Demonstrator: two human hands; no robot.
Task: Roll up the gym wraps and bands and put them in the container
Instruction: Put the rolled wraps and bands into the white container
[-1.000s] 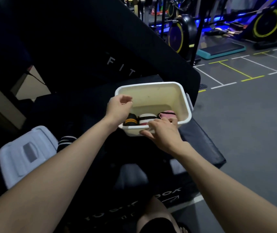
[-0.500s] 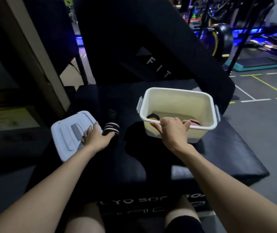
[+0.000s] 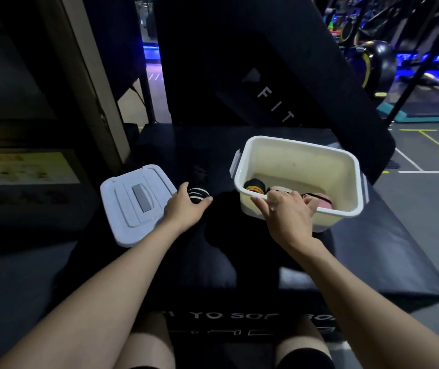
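Container (image 3: pixel 319 166), cream plastic with grey side latches, open-topped, standing on black padded box (image 3: pixel 372 249) toward its right half, in front of tall black leaning pad (image 3: pixel 266 62) lettered in white; grey lid (image 3: pixel 133 203) lying flat on same black surface, well left of container, partly over the left edge; right hand (image 3: pixel 286 211) closed over container's near rim, thumb outside, fingers curled over the edge into the tub; left hand (image 3: pixel 186 209) spread, thumb and fingers apart around black roll with white stripes (image 3: pixel 198 194), touching it on both sides but not clearly lifted, just right of lid; inside container along near wall, three rolled pieces side by side: black roll with orange stripes (image 3: pixel 254 186) at left, pale roll (image 3: pixel 279 189) in middle mostly hidden by right-hand fingers, pink roll with black band (image 3: pixel 319 201) at right; small dark crumpled item (image 3: pixel 199 173) behind striped roll, too dim to identify
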